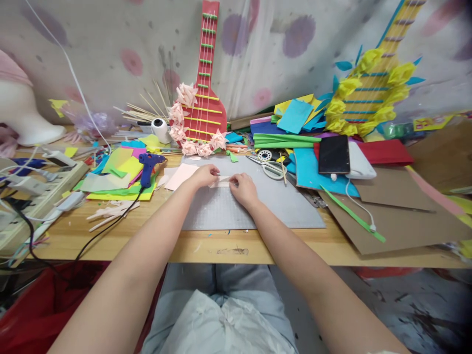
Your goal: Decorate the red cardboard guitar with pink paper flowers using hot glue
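Note:
Both hands meet over a grey cutting mat (291, 206) at the table's middle. A narrow pale pink paper strip (221, 182) spans the short gap between them. My left hand (205, 175) pinches its left end with curled fingers. At the right end, my right hand (243, 189) has its thumb and fingertips closed on the strip. Left of my left hand lies a pale pink sheet (180, 176), partly over the mat. Scissors (271, 168) with pale handles rest at the mat's upper right.
A blue glue gun (148, 169) stands on coloured sheets at left, its cord running off the table edge. Behind the mat leans a red paper lute (204, 115) with pink flowers. To the right are a phone (334, 155), brown cardboard (398, 211) and a yellow-flowered instrument (365, 98).

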Tool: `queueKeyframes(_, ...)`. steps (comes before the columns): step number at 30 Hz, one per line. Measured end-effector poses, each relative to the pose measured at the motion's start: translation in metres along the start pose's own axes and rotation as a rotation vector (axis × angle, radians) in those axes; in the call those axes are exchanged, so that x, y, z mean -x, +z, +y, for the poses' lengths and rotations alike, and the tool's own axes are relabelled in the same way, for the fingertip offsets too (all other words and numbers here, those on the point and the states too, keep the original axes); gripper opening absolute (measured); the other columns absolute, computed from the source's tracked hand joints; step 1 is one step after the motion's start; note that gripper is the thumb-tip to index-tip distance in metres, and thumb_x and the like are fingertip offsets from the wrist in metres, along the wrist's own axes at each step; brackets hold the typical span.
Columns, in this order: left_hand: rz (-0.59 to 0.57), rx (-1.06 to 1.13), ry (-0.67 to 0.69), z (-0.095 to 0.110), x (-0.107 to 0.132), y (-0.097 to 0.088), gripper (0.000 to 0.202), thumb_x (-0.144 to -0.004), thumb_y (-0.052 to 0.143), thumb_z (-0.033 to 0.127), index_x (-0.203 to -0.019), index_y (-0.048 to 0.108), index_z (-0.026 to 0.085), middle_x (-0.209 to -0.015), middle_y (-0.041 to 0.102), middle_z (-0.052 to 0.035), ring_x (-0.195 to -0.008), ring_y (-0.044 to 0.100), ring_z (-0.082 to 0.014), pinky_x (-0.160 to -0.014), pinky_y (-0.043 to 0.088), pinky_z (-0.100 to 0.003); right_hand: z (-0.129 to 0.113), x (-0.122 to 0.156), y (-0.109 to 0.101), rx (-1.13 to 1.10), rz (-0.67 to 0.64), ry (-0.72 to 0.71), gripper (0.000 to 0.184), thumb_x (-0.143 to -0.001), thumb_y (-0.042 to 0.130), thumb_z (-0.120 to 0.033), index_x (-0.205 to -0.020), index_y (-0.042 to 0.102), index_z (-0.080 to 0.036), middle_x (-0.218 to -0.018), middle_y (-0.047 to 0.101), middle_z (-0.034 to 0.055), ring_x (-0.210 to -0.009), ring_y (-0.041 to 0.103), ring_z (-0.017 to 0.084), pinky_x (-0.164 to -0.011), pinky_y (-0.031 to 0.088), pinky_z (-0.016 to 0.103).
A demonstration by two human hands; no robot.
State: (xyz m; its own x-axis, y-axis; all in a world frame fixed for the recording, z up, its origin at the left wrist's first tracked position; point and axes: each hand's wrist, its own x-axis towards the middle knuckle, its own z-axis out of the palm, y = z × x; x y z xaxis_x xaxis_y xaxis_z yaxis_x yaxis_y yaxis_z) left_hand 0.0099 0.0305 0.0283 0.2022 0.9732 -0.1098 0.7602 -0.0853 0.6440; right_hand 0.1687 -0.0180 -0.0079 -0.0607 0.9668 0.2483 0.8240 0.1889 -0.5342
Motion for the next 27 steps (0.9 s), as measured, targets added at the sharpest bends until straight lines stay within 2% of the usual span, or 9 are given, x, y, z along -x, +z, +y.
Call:
queueKeyframes(4,-0.014,-0.088,0.04,0.002,0.001,-0.005,0.034,-0.06,0.06,0.013,-0.094,0.064,0.013,-0.077,0.064,-0.0032,-0.066,0.058,-0.0143,-0.06,0.044,-0.024,0.0,0.0,0.001,-0.023,0.001,-0.004,0.017,-0.078,0.049,-0.021,-0.089,0.062,-0.018,-0.09,0.058,0.0066,-0.09,0.05,0.02,-0.083,0.039,0.031)
queueKeyframes(7,-0.019,-0.092,0.098,0.002,0.006,-0.005,0.037,-0.06,0.057,0.012,-0.096,0.064,0.014,-0.073,0.063,-0.0013,-0.062,0.056,-0.0128,-0.056,0.042,-0.023,-0.001,0.0,0.0,-0.086,0.058,-0.009,0.02,-0.077,0.049,-0.019,-0.092,0.061,-0.018,-0.092,0.057,0.0065,-0.089,0.05,0.019,-0.081,0.04,0.031)
queueKeyframes(10,0.0,-0.069,0.168,0.0,0.012,-0.003,0.036,-0.062,0.053,0.011,-0.097,0.063,0.014,-0.075,0.063,-0.0014,-0.065,0.056,-0.0127,-0.059,0.042,-0.023,-0.003,0.0,-0.004,-0.152,0.158,-0.044,0.026,-0.075,0.047,-0.016,-0.098,0.06,-0.018,-0.098,0.056,0.0073,-0.093,0.049,0.019,-0.084,0.039,0.031)
queueKeyframes(13,0.049,-0.113,0.241,-0.004,0.019,0.0,0.029,-0.066,0.051,0.013,-0.092,0.063,0.016,-0.079,0.063,-0.0029,-0.071,0.057,-0.0144,-0.065,0.043,-0.025,-0.003,0.0,-0.005,-0.165,0.204,-0.073,0.026,-0.075,0.048,-0.018,-0.097,0.061,-0.018,-0.1,0.056,0.0076,-0.097,0.047,0.021,-0.089,0.037,0.033)
queueKeyframes(17,0.15,-0.271,0.356,-0.01,0.024,0.007,0.023,-0.07,0.05,0.013,-0.088,0.063,0.018,-0.083,0.062,-0.0047,-0.08,0.055,-0.0177,-0.072,0.043,-0.029,0.0,-0.003,-0.002,-0.132,0.157,-0.119,0.023,-0.076,0.051,-0.021,-0.097,0.061,-0.018,-0.1,0.058,0.0076,-0.099,0.046,0.021,-0.091,0.035,0.034)
queueKeyframes(21,0.212,-0.375,0.429,-0.012,0.029,0.012,0.021,-0.071,0.048,0.01,-0.087,0.06,0.019,-0.085,0.061,-0.0058,-0.088,0.052,-0.0204,-0.077,0.042,-0.032,0.003,-0.005,0.001,-0.084,0.1,-0.113,0.019,-0.077,0.049,-0.017,-0.091,0.062,-0.018,-0.097,0.059,0.0072,-0.096,0.046,0.021,-0.088,0.036,0.033)
queueKeyframes(27,0.248,-0.383,0.502,-0.016,0.038,0.017,0.017,-0.07,0.05,0.011,-0.083,0.057,0.019,-0.089,0.058,-0.0065,-0.092,0.049,-0.0214,-0.081,0.04,-0.034,0.002,-0.005,0.001,-0.033,0.063,-0.136,0.016,-0.074,0.047,-0.012,-0.08,0.061,-0.019,-0.09,0.058,0.0062,-0.091,0.046,0.02,-0.085,0.037,0.031)
